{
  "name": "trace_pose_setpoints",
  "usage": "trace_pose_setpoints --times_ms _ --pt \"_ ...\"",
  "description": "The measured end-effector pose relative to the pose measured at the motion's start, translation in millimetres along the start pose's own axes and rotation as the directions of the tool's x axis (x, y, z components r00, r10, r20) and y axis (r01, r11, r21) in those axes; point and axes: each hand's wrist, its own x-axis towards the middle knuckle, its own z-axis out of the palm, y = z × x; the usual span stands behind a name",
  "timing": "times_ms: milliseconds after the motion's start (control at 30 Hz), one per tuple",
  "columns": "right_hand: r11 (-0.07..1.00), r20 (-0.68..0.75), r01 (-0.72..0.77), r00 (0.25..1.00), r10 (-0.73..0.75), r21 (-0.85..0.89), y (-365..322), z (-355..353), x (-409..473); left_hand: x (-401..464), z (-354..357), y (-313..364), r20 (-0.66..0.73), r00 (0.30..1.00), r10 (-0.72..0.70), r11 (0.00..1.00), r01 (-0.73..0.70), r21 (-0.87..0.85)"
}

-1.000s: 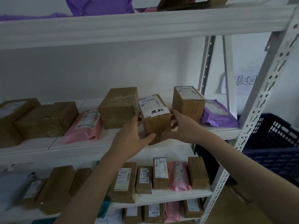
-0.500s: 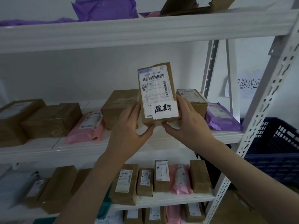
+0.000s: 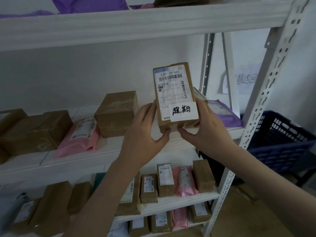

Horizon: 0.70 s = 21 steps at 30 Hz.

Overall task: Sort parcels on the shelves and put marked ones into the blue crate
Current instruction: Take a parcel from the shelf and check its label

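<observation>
The left hand [image 3: 145,132] and the right hand [image 3: 207,129] hold one brown parcel [image 3: 175,98] between them, upright, in front of the middle shelf [image 3: 109,151]; the left hand's fingers go behind the parcel's left edge and are mostly hidden, and its thumb presses the lower left corner; the right hand's fingers curl round the right edge, and its thumb touches the bottom. The parcel's front shows a white shipping label with barcodes, and a white sticker [image 3: 183,111] with two handwritten black characters at the lower right; the small print of the label is too blurred to read.

Just behind the right hand, a second brown box [image 3: 199,94] is nearly all hidden by the held parcel; to the right of it lies a purple mailer bag [image 3: 225,113], partly covered by the hand. To the left of the left hand, on the same shelf, stands a taped brown box [image 3: 118,113], then a pink mailer bag [image 3: 82,134], then more brown boxes [image 3: 37,130] that are cut off at the frame's left edge.

Far to the right of the right hand, beyond the white perforated post [image 3: 266,93], stands the blue crate [image 3: 280,142]; its right side is cut off, and I cannot tell what is inside it. On the wall above it hangs a paper sign [image 3: 242,81], faint and half hidden by the post.

Below the hands, the lower shelf [image 3: 179,202] carries a row of small brown parcels and one pink bag; the forearms cover some of them. Above, the top shelf [image 3: 136,23] holds purple bags, cut off by the upper edge.
</observation>
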Motion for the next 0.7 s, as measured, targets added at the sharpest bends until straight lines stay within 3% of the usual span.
trace_pose_setpoints --times_ms 200,500,700 --pt "0.958 -0.132 -0.242 0.966 0.223 -0.152 16.7 -60.5 -61.6 5.7 54.4 51.1 0.083 0.984 0.157 0.965 -0.134 -0.226" --pt "0.76 -0.435 -0.57 0.797 0.419 -0.314 29.5 -161.1 -172.0 -4.4 162.5 168.5 0.112 0.893 0.436 0.727 -0.276 -0.628" --pt "0.7 -0.464 -0.647 0.742 0.485 -0.302 41.6 -222.0 -231.5 -27.8 220.4 239.3 0.211 0.831 0.514 0.712 -0.276 -0.645"
